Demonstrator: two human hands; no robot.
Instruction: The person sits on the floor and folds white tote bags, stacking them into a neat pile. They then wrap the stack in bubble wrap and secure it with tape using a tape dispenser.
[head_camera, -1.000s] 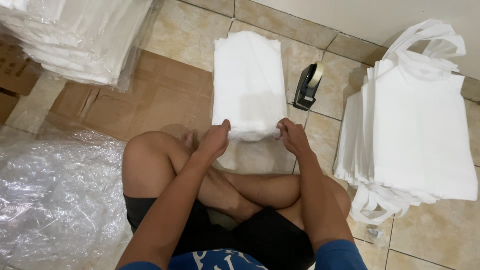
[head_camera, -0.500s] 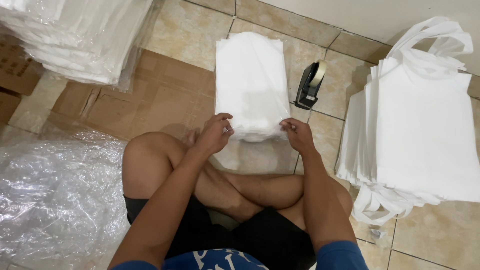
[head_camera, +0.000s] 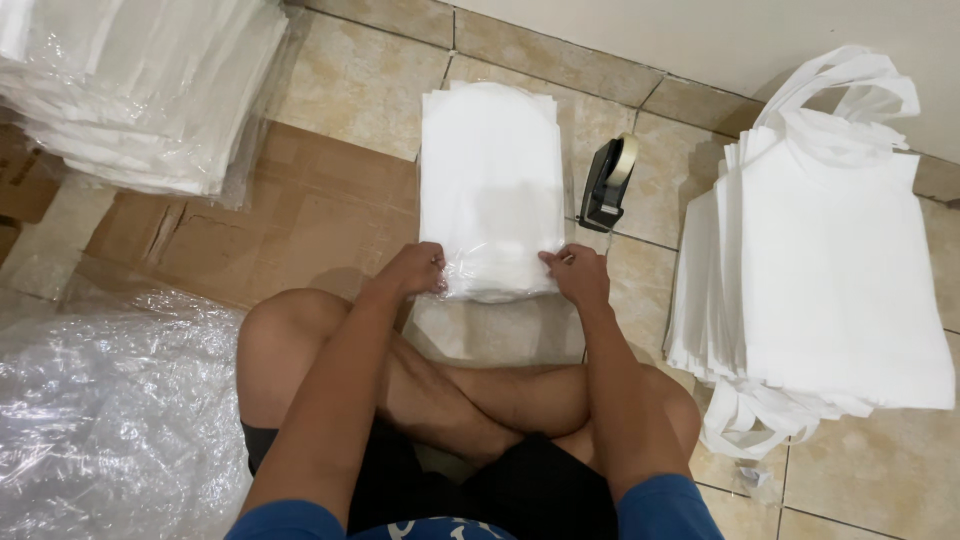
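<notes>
Head view, looking down at a tiled floor (head_camera: 370, 80) where a person sits cross-legged. Crumpled clear plastic sheeting (head_camera: 100, 420) fills the floor's lower left corner, and a flattened cardboard sheet (head_camera: 290, 220) lies just above it. A tall stack of white tote bags (head_camera: 830, 270) with looped handles stands at the right edge, near the wall, and another wrapped pile of white bags (head_camera: 140, 90) sits at the upper left corner. In the middle, just in front of the crossed legs, lies a folded bundle of white bags in a clear sleeve (head_camera: 490, 190), flat on the tiles. The left hand (head_camera: 415, 270) pinches the bundle's near left corner, fingers closed on the plastic; the right hand (head_camera: 575, 272) grips the near right corner likewise. A black tape dispenser (head_camera: 607, 182) stands just beside the bundle's right edge.
</notes>
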